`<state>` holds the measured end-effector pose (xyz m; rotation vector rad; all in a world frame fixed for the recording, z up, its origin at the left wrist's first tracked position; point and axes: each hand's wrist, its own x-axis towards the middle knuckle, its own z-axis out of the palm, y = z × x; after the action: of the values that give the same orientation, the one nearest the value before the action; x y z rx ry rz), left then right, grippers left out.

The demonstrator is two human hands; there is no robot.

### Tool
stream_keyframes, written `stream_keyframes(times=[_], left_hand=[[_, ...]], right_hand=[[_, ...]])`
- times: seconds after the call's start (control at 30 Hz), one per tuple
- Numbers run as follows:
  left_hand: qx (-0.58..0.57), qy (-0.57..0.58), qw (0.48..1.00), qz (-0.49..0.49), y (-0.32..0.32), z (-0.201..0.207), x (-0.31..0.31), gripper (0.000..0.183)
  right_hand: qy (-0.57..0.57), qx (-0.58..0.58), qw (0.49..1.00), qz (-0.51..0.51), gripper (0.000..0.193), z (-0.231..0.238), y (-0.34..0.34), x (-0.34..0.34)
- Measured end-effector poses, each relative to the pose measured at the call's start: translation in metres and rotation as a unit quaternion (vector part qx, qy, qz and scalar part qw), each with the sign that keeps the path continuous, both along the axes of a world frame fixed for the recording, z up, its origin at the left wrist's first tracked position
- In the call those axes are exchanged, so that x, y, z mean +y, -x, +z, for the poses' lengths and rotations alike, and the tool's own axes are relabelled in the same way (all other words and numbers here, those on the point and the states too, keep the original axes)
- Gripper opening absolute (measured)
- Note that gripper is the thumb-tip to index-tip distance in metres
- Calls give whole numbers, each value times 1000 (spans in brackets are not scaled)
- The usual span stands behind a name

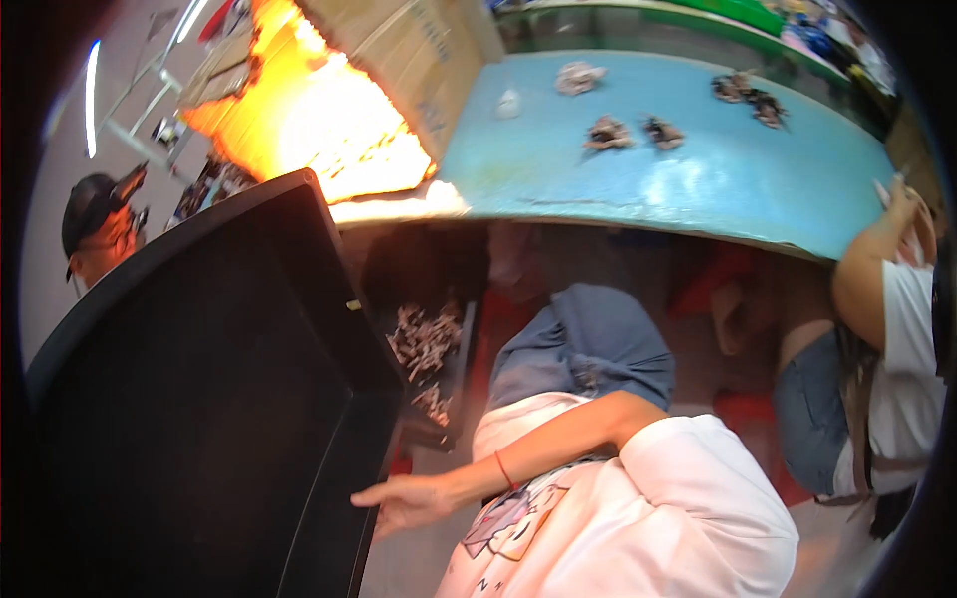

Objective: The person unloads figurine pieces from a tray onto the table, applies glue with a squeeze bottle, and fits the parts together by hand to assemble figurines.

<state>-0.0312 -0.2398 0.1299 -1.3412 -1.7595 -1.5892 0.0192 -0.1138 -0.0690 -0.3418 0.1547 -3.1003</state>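
One right hand (pixel 407 504) at seven o'clock grasps the rim of a tilted black bin (pixel 219 399) at eight; the left hand's grip I cannot tell; beyond, brown pieces (pixel 426 337) lie in a dark tray (pixel 464 369); at one o'clock, clumps (pixel 607 134) dot a blue table (pixel 543 184).

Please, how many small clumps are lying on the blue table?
5 on the blue table: a pale clump toward the back; two middle clumps nearer; two right-hand clumps close together. The cardboard box may hide others.
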Motion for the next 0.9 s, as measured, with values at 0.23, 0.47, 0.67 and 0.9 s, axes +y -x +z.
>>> stream_keyframes(times=[0.23, 0.47, 0.67, 0.9], left_hand=[[-119, -41, 960, -250, -35, -4, 77, 64], [-215, -36, 882, -418, -89, 26, 127, 58], [-294, -4, 802, -520, -136, 56, 184, 54], [-321, 109, 699, -630, -201, 55, 296, 42]], right_hand=[[-153, 101, 941, -285, 31, -13, -82, 12], [-241, -253, 696, -628, 37, 85, -233, 25], [-185, -199, 557, -785, 38, 101, -327, 54], [-67, -191, 232, -951, 34, 139, -373, 93]])
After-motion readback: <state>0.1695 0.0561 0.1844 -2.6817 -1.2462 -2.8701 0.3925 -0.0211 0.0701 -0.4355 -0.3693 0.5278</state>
